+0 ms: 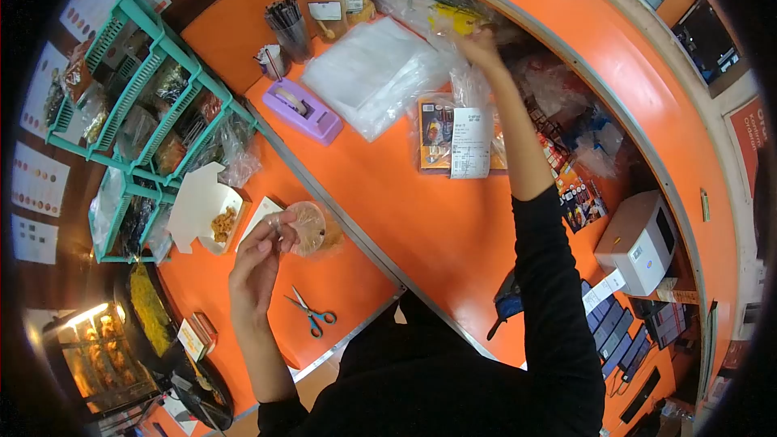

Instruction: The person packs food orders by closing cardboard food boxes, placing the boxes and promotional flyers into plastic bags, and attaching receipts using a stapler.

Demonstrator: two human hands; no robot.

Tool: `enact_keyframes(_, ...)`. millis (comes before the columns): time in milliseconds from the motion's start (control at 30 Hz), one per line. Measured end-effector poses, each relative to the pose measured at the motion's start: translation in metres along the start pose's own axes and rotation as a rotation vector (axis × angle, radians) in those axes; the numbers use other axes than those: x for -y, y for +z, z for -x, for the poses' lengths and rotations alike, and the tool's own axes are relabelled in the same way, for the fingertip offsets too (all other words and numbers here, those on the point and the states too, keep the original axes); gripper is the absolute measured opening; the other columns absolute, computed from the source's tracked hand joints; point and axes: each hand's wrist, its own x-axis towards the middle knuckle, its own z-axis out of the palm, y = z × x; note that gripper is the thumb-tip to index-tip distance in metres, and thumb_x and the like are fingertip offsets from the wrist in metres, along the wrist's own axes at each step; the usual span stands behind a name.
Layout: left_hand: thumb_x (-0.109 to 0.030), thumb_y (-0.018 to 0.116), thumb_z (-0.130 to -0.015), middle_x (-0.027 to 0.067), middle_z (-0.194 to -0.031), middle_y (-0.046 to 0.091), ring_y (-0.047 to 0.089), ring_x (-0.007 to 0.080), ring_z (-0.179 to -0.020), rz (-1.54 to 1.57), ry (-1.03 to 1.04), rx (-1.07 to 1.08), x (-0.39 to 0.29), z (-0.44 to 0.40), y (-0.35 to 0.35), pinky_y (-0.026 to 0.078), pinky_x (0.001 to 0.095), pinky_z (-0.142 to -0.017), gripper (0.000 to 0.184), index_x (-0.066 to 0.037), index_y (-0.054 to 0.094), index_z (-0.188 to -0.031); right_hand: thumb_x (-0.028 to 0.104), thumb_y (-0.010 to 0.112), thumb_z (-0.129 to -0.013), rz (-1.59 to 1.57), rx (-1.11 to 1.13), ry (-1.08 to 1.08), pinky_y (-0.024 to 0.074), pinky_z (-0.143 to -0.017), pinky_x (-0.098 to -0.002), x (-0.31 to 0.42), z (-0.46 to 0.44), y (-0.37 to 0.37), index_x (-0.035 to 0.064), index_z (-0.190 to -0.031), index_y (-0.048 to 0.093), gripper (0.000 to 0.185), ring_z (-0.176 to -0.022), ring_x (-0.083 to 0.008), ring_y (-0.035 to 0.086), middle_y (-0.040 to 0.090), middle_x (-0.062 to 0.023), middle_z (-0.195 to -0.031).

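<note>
My left hand (263,255) is closed, its fingertips pinching a clear plastic bag (310,228) with a round outline. Just beyond it an open white box (202,214) holds some brown food (223,225). Scissors (312,311) with teal handles lie slightly open on the counter to the right of this hand. My right hand (479,47) is stretched to the back of the counter, among clear plastic bags (405,0) beside a yellow packet (457,19); its fingers are too blurred to read. Below that hand lies a bagged packet with a printed receipt (471,142) on it.
A purple tape dispenser (303,112) stands by a stack of clear plastic sheets (364,69). Green baskets (137,105) of packets rise at left. A white printer (639,244) and several phones (611,332) are at right. A metal strip (324,202) crosses the orange counter.
</note>
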Motion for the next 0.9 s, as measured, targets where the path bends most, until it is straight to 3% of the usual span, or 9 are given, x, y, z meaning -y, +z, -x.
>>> enact_keyframes(67,-0.032,0.053,-0.08,0.006,-0.087,0.047,0.04,0.0161,-0.083,0.062,0.045,0.052,-0.004,-0.012,0.005,0.032,0.0302,-0.083,0.056,0.011,0.053,-0.116,0.012,0.065,-0.074,0.411,-0.121,-0.227,0.0463,-0.085,-0.034,0.0,0.004,0.017,-0.0065,-0.116,0.045,0.05,-0.108,-0.0235,0.056,0.062,-0.02,-0.108)
enact_keyframes(167,-0.03,0.052,-0.081,0.0063,-0.088,0.047,0.041,0.0171,-0.086,0.079,0.063,0.088,-0.005,-0.026,0.007,0.033,0.031,-0.084,0.055,0.011,0.051,-0.119,0.009,0.066,-0.071,0.331,-0.125,-0.097,0.0476,-0.079,-0.0319,0.017,0.017,0.005,-0.0011,-0.115,0.046,0.05,-0.099,-0.0219,0.059,0.061,-0.0166,-0.103)
enact_keyframes(233,-0.03,0.052,-0.082,0.0064,-0.089,0.047,0.042,0.0173,-0.087,0.076,0.07,0.107,-0.007,-0.035,0.005,0.033,0.0307,-0.085,0.055,0.01,0.051,-0.119,0.004,0.062,-0.073,-0.312,0.269,0.192,0.048,-0.066,-0.029,0.049,0.035,-0.031,0.0014,-0.107,0.049,0.036,-0.079,-0.018,0.06,0.06,-0.0105,-0.094)
enact_keyframes(333,-0.029,0.052,-0.083,0.0063,-0.091,0.048,0.043,0.0173,-0.09,0.085,0.065,0.11,-0.007,-0.048,0.013,0.033,0.0299,-0.086,0.054,0.009,0.05,-0.121,0.004,0.059,-0.079,-0.631,0.37,0.102,0.0434,-0.052,-0.0247,0.094,0.083,-0.08,0.0035,-0.1,0.05,0.022,-0.064,-0.0132,0.057,0.059,-0.009,-0.085)
enact_keyframes(533,-0.03,0.053,-0.086,0.0022,-0.096,0.057,0.05,0.0116,-0.097,0.074,0.027,0.113,-0.008,-0.088,0.025,0.034,0.0249,-0.084,0.051,0.004,0.048,-0.124,0.003,0.053,-0.083,-0.594,0.637,0.064,0.0229,-0.041,-0.0226,0.108,0.13,-0.135,0.0047,-0.094,0.052,0.012,-0.047,-0.0045,0.037,0.057,-0.0019,-0.078)
enact_keyframes(567,-0.03,0.053,-0.086,0.0022,-0.096,0.057,0.05,0.0116,-0.097,0.071,0.028,0.12,-0.008,-0.095,0.027,0.034,0.0249,-0.084,0.051,0.004,0.048,-0.124,0.003,0.053,-0.083,-0.595,0.629,0.063,0.0229,-0.041,-0.0226,0.114,0.136,-0.144,0.0047,-0.094,0.052,0.012,-0.047,-0.0045,0.037,0.057,-0.0019,-0.078)
enact_keyframes(633,-0.029,0.053,-0.086,0.0028,-0.099,0.059,0.051,0.0119,-0.097,0.066,0.039,0.178,-0.007,-0.108,0.029,0.036,0.0248,-0.082,0.05,0.003,0.049,-0.124,0.004,0.052,-0.083,-0.634,0.922,0.045,0.0311,-0.043,-0.0205,0.125,0.148,-0.16,0.0041,-0.097,0.054,0.014,-0.054,-0.0048,0.046,0.058,-0.0006,-0.082)
enact_keyframes(733,-0.025,0.055,-0.085,0.0064,-0.11,0.059,0.051,0.013,-0.098,0.043,0.039,0.257,-0.005,-0.125,0.044,0.038,0.0268,-0.086,0.049,0.002,0.049,-0.125,0.002,0.055,-0.081,-0.635,0.978,0.017,0.0426,-0.054,-0.0208,0.127,0.163,-0.165,0.0023,-0.103,0.055,0.021,-0.067,-0.0061,0.054,0.059,-0.0001,-0.086)
enact_keyframes(900,-0.017,0.062,-0.079,0.0109,-0.122,0.055,0.05,0.0165,-0.111,-0.049,0.067,0.579,0.016,-0.153,0.073,0.036,0.0291,-0.097,0.053,0.001,0.047,-0.127,0.003,0.062,-0.078,-0.594,0.884,-0.006,0.0447,-0.071,-0.0227,0.113,0.184,-0.135,0.0,-0.104,0.056,0.026,-0.079,-0.0079,0.056,0.06,0.0002,-0.088)
